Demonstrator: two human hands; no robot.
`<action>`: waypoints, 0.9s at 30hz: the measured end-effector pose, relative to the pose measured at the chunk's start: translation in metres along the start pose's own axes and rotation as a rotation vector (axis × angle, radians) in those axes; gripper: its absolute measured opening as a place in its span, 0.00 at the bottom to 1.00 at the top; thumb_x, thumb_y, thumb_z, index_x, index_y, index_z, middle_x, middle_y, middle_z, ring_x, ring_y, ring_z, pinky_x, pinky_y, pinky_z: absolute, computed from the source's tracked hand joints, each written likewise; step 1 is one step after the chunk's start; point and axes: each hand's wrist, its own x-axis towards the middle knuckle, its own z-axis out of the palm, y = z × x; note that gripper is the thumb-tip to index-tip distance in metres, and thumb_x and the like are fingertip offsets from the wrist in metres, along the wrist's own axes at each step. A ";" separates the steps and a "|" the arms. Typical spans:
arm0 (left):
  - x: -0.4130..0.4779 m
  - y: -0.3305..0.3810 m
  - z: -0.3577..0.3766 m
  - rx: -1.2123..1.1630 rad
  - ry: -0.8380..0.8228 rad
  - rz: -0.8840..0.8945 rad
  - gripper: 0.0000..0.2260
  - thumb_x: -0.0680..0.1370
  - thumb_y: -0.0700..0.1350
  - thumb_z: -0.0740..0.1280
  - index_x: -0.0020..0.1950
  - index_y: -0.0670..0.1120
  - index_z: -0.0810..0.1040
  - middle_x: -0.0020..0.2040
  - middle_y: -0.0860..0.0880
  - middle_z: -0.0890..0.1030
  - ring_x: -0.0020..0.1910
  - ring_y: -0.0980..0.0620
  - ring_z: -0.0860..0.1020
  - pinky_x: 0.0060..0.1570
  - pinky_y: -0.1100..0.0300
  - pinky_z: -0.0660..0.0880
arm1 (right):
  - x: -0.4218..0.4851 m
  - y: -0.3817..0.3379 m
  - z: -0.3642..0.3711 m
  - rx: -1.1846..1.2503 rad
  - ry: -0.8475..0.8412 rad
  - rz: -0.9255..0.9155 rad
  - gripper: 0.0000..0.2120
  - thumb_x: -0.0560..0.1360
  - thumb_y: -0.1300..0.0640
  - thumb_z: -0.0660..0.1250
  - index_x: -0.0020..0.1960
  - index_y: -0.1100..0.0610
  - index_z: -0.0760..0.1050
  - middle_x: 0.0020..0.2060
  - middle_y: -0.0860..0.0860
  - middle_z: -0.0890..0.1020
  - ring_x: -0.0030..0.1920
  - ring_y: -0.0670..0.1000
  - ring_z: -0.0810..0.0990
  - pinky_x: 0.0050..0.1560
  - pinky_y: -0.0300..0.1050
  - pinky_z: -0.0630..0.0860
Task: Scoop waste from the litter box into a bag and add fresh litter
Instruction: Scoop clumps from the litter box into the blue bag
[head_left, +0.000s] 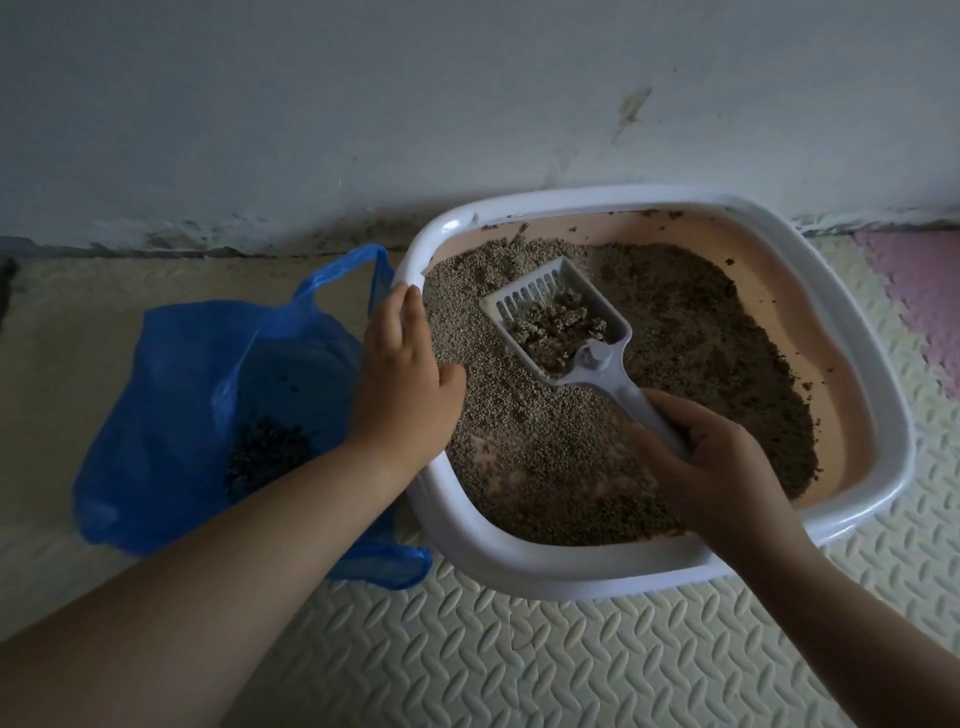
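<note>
Litter box (545, 564), right hand (711, 467) gripping loaded scoop (597, 358)

Clump-laden grey scoop (597, 358) in litter box (519, 561) (blue bag (171, 374) beside)

No lettering, brand, number or sign can be read on the litter box (519, 566), the scoop (597, 358), the blue plastic bag (171, 374), the wall (363, 104) or the foam floor mat (467, 665)

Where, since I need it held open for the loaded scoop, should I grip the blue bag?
Pinch the far handle loop of the blue bag, coming from above: it stands upright beside the litter box rim, just past the left hand. The near handle lies flat on the mat, harder to catch.
</note>
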 end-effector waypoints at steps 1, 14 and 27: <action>-0.001 0.000 -0.003 0.000 -0.032 0.005 0.30 0.80 0.45 0.59 0.78 0.43 0.48 0.77 0.51 0.48 0.75 0.49 0.50 0.72 0.55 0.58 | -0.002 -0.003 0.000 0.003 -0.012 -0.005 0.13 0.76 0.56 0.67 0.57 0.42 0.75 0.29 0.40 0.80 0.25 0.42 0.74 0.27 0.33 0.68; -0.055 -0.080 -0.124 0.605 0.039 0.206 0.27 0.68 0.49 0.74 0.63 0.42 0.74 0.63 0.42 0.72 0.60 0.41 0.72 0.54 0.45 0.74 | -0.016 -0.059 0.013 0.003 -0.175 -0.100 0.19 0.72 0.59 0.70 0.50 0.34 0.73 0.37 0.38 0.83 0.37 0.42 0.81 0.36 0.42 0.76; -0.058 -0.102 -0.135 0.482 -0.012 -0.019 0.08 0.78 0.49 0.62 0.41 0.48 0.69 0.36 0.53 0.70 0.33 0.52 0.70 0.32 0.55 0.68 | -0.012 -0.095 0.046 -0.118 -0.424 -0.264 0.24 0.72 0.60 0.71 0.42 0.27 0.75 0.28 0.45 0.79 0.25 0.42 0.72 0.27 0.33 0.66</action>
